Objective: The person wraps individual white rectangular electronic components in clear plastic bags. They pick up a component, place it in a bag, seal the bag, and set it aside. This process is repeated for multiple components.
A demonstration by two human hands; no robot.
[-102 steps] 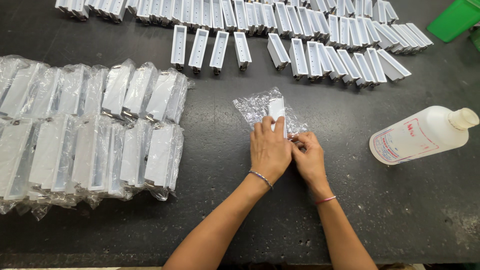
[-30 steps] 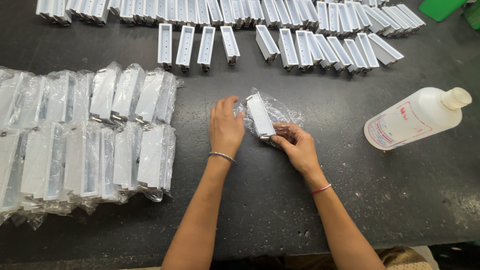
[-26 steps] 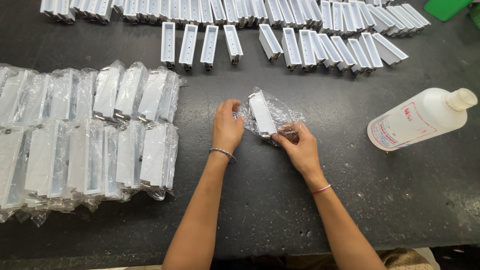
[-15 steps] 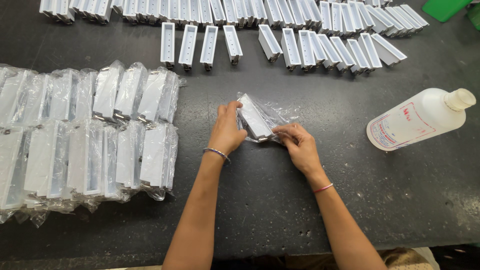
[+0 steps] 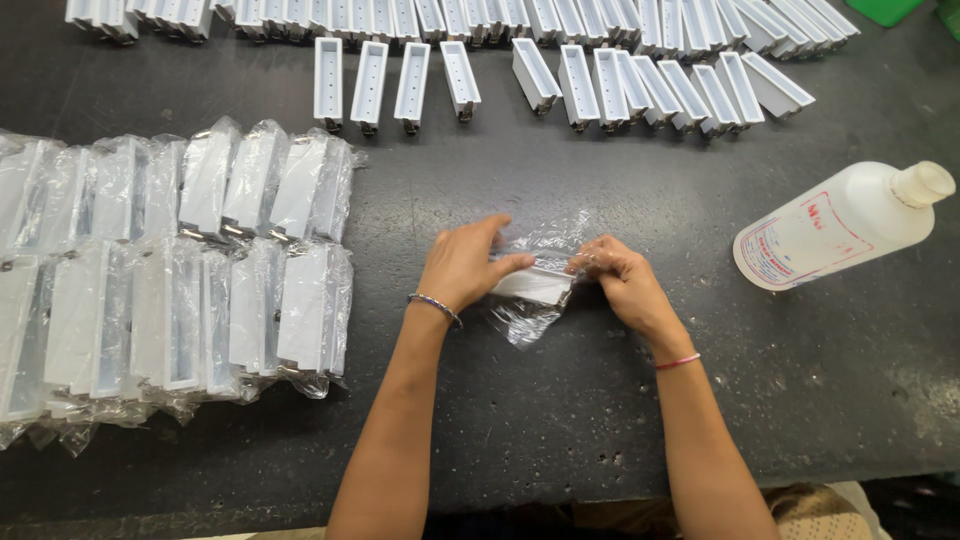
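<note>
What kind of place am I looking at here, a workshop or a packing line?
Most likely a packing bench in a small factory. Rows of identical unbagged white plastic parts line a dark worktable, bagged ones are stacked at left, and both hands hold one part in a clear bag.

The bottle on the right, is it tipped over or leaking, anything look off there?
The white plastic bottle lies on its side on the dark table, cap on; no liquid shows around it. Otherwise nothing stands out.
</note>
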